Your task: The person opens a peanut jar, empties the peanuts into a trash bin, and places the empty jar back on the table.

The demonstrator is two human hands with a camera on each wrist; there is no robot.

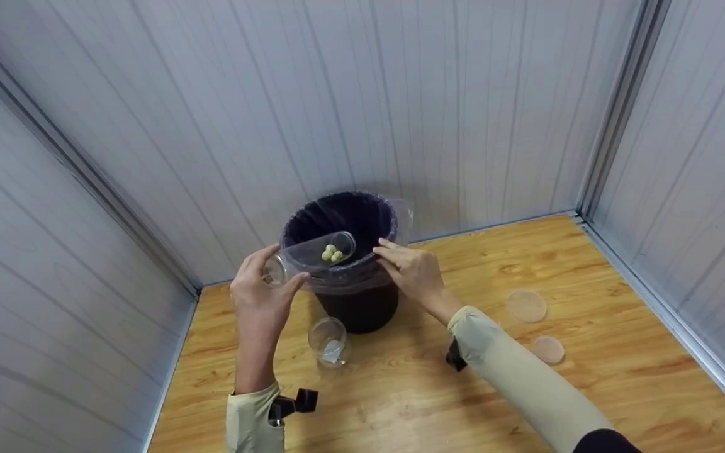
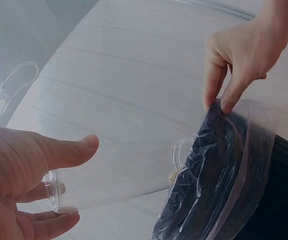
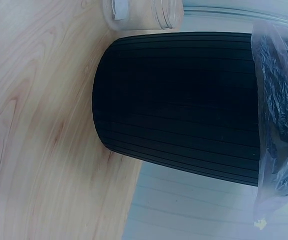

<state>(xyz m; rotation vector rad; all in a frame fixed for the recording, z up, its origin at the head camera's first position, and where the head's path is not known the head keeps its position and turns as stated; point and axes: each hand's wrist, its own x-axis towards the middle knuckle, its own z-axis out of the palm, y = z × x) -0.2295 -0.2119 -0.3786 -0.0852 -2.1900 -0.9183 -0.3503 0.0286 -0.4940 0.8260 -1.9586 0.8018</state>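
Observation:
My left hand (image 1: 265,302) grips a clear plastic jar (image 1: 306,253) at its base, thumb on one side and fingers on the other. The jar lies nearly sideways, its mouth over the near rim of a black trash bin (image 1: 362,308). A small cluster of pale yellow balls (image 1: 331,253) sits inside by the mouth. At the bin's right rim, my right hand (image 1: 416,270) pinches the edge of the translucent liner (image 2: 198,175) between thumb and fingers, plain in the left wrist view. Only a sliver of that hand shows in the right wrist view.
Another clear jar (image 1: 329,343), holding a whitish piece, stands on the wood-look floor (image 1: 413,402) in front of the bin. Two round clear lids (image 1: 527,306) lie to the right. Pale panel walls (image 1: 362,94) rise behind the bin and on both sides.

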